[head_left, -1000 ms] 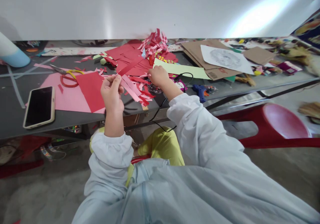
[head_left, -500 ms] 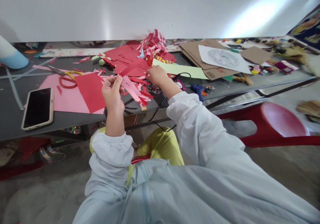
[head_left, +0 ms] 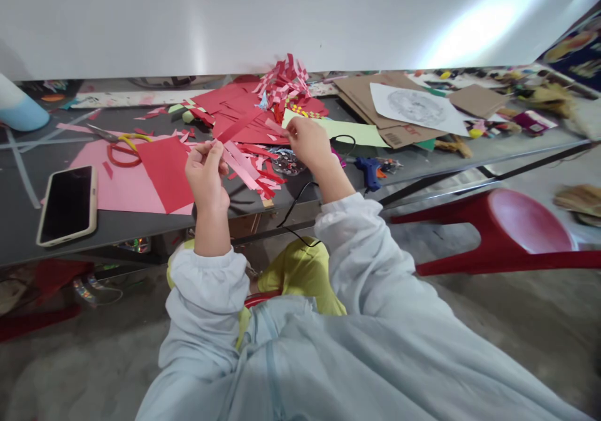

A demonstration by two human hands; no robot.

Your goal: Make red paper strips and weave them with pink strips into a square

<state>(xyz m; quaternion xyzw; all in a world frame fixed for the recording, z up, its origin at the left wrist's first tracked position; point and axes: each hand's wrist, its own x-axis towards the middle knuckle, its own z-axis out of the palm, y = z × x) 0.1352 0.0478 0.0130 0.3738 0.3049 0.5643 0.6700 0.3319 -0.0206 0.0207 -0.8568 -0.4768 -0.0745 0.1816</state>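
My left hand (head_left: 206, 173) pinches the near end of a red paper strip (head_left: 240, 126), which slants up and to the right over the pile. My right hand (head_left: 307, 140) is closed at the fingertips on a pink paper strip (head_left: 277, 127). Beneath and between the hands lies a heap of cut pink and red strips (head_left: 244, 165). Behind it are red paper pieces (head_left: 230, 103) and a bunch of red-and-white checkered woven strips (head_left: 285, 77). Left of my left hand, a red sheet (head_left: 164, 173) overlaps a pink sheet (head_left: 113, 189).
Scissors (head_left: 123, 147) with red and yellow handles lie on the pink sheet, near a phone (head_left: 68, 205). To the right are a pale green sheet (head_left: 352, 133), a blue glue gun (head_left: 369, 171), cardboard (head_left: 361, 98) and a printed white sheet (head_left: 416, 109). A red chair (head_left: 516, 227) stands right.
My right hand has lifted slightly from the heap and shifted right, with a pink strip now showing at its fingertips. My left hand keeps its pinch on the red strip.
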